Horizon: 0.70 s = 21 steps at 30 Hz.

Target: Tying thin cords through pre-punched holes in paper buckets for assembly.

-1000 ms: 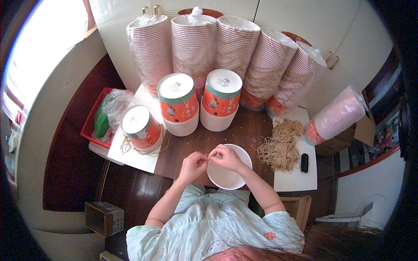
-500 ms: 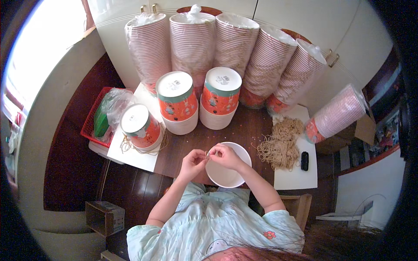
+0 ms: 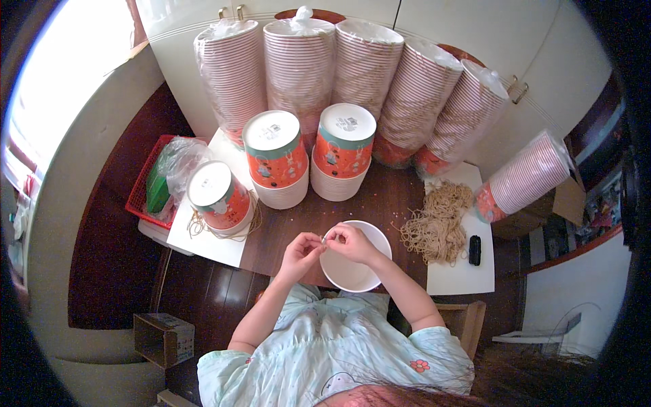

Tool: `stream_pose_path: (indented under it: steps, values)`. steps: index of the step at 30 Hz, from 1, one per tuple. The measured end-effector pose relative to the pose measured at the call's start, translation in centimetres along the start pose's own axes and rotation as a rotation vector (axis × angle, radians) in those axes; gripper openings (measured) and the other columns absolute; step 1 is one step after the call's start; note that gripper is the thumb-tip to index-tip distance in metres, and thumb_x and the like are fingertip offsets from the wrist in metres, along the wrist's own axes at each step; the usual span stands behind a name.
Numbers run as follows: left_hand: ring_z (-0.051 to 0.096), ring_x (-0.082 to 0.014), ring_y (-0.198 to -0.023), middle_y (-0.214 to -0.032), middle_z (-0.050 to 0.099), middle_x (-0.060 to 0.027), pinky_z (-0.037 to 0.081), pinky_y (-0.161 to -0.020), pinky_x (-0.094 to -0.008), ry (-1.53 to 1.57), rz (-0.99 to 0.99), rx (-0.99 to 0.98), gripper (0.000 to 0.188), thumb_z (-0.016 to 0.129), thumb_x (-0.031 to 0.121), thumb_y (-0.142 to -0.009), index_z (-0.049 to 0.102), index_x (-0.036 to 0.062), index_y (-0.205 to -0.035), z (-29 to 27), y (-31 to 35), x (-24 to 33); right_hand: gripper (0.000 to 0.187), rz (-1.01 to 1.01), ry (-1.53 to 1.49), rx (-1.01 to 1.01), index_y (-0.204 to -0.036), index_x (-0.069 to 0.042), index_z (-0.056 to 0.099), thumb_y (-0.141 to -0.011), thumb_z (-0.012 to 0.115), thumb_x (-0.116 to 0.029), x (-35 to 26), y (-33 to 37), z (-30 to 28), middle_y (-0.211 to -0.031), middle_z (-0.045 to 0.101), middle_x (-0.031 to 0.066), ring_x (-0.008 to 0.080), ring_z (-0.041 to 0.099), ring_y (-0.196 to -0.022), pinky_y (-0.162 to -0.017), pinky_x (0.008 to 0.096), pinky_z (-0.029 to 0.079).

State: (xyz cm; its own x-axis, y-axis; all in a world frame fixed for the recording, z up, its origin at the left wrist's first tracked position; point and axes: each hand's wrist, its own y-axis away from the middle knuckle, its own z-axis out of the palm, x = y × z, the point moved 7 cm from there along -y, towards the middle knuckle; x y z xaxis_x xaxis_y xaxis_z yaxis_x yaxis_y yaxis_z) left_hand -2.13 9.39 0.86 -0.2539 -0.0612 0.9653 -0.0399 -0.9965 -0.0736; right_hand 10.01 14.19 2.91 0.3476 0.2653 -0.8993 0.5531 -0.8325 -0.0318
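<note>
A white paper bucket (image 3: 352, 275) stands with its mouth up at the near edge of the table. Over its left rim my left hand (image 3: 303, 252) and my right hand (image 3: 349, 242) meet, fingertips almost touching. Both hands are closed in a pinch at the same small spot. Something tiny and pale shows between the fingertips, too small to name. Right of the bucket lies a loose heap of beige cord (image 3: 441, 224), apart from my hands. Farther back stand two upside-down stacks of orange and green printed buckets, a left stack (image 3: 277, 163) and a right stack (image 3: 344, 152).
Several tall plastic-wrapped bucket stacks (image 3: 298, 74) line the back, and another wrapped stack (image 3: 522, 176) leans at the right. An upturned bucket (image 3: 220, 200) sits on cord at the left, near a red basket (image 3: 146, 180). A black object (image 3: 475, 251) lies right of the cord.
</note>
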Motion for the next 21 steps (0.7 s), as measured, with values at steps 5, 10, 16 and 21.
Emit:
stream_pose_path:
  steps: [5,10,16,21]
  values:
    - [0.054,-0.0072,-0.081,-0.086,0.057,-0.0029,0.043,-0.072,-0.0201,-0.021,0.054,-0.07,0.028,0.056,0.002,-0.081,0.044,0.0027,-0.106,0.4,0.1,0.7,0.015,-0.025,-0.014,0.0,-0.074,-0.005,0.06,-0.073,0.06,-0.019,0.2,0.1,0.1,-0.074,0.055,0.0053,0.0154,0.054,-0.064,-0.055,0.0278,0.042]
    - [0.054,-0.0098,-0.082,-0.086,0.056,-0.0037,0.043,-0.075,-0.0224,0.148,0.01,-0.102,0.028,0.053,0.001,-0.082,0.043,0.0033,-0.108,0.3,0.0,0.0,0.016,0.027,0.098,-0.004,-0.088,-0.004,0.058,-0.073,0.06,-0.009,-0.7,0.2,-0.2,-0.077,0.055,0.0014,0.0079,0.052,-0.065,-0.055,0.0214,0.042]
    - [0.054,-0.011,-0.081,-0.084,0.056,-0.0034,0.044,-0.076,-0.0238,0.281,-0.104,-0.082,0.024,0.051,0.001,-0.083,0.043,0.0037,-0.106,-0.3,0.1,-0.2,0.03,0.036,0.466,0.083,-0.096,-0.013,0.056,-0.074,0.06,-0.033,-3.7,1.9,-4.8,-0.08,0.061,0.0059,0.0241,0.06,-0.073,-0.063,0.0353,0.048]
    - [0.054,-0.0113,-0.08,-0.083,0.055,-0.0032,0.044,-0.075,-0.024,0.288,-0.128,-0.099,0.023,0.051,0.002,-0.084,0.044,0.004,-0.105,-0.1,0.1,0.0,0.027,0.017,0.71,0.123,-0.094,-0.015,0.057,-0.074,0.059,-0.033,-4.8,4.6,-8.9,-0.078,0.061,0.0048,0.0232,0.061,-0.069,-0.06,0.0351,0.048]
